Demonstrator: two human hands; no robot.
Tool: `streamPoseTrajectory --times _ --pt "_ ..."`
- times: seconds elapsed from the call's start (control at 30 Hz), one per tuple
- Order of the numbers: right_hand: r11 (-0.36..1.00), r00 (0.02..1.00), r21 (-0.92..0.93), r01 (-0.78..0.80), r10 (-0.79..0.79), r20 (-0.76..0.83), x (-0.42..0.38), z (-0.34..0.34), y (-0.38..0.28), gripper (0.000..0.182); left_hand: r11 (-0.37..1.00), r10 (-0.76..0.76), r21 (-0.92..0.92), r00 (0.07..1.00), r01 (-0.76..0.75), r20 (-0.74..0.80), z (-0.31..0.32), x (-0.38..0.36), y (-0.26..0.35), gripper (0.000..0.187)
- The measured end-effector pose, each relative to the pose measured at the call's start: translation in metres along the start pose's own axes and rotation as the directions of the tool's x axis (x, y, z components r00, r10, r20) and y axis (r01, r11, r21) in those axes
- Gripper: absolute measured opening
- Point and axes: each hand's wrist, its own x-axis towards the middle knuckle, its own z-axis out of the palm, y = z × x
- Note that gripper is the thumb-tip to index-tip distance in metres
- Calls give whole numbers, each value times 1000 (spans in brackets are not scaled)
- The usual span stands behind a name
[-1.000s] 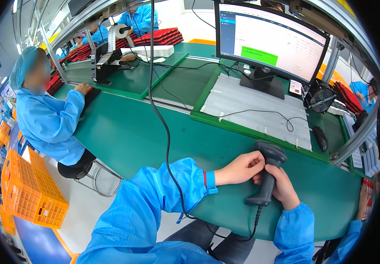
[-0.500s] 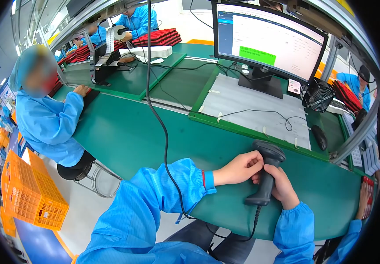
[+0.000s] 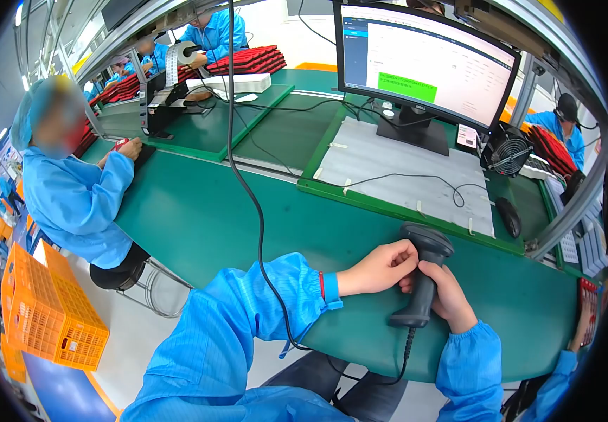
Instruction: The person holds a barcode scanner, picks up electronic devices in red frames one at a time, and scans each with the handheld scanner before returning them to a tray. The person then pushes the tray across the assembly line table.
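A dark grey barcode scanner point(image 3: 417, 304) stands upright over the green table, its head on top and its cable running down from the handle. My right hand point(image 3: 453, 298) is wrapped around the handle from the right, thumb on the near side. From the left, my left hand point(image 3: 380, 269) meets the scanner just below its head, with curled fingers pressed together against it. Some of those fingertips are hidden. The black cable point(image 3: 408, 355) drops past the table edge toward my lap.
A monitor point(image 3: 423, 56) stands behind a white sheet point(image 3: 395, 172) on a green-edged board, with a mouse point(image 3: 508, 216) at right. A co-worker point(image 3: 72, 190) sits at left near orange crates point(image 3: 54, 309). A hanging cable point(image 3: 240, 176) crosses the view. Another person's sleeve point(image 3: 555, 380) shows at lower right.
My hands keep their hold on the scanner, and the view shifts slightly. A small red item now shows at the left co-worker's hands. The person at far right has changed posture.
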Motion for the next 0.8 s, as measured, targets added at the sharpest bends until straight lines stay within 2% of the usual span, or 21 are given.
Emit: streamPoseTrajectory --times 0.8 --pt "1000 1000 1 0 0 1 1 -1 1 37 1000 -3 16 1000 3 5 0 -1 3 10"
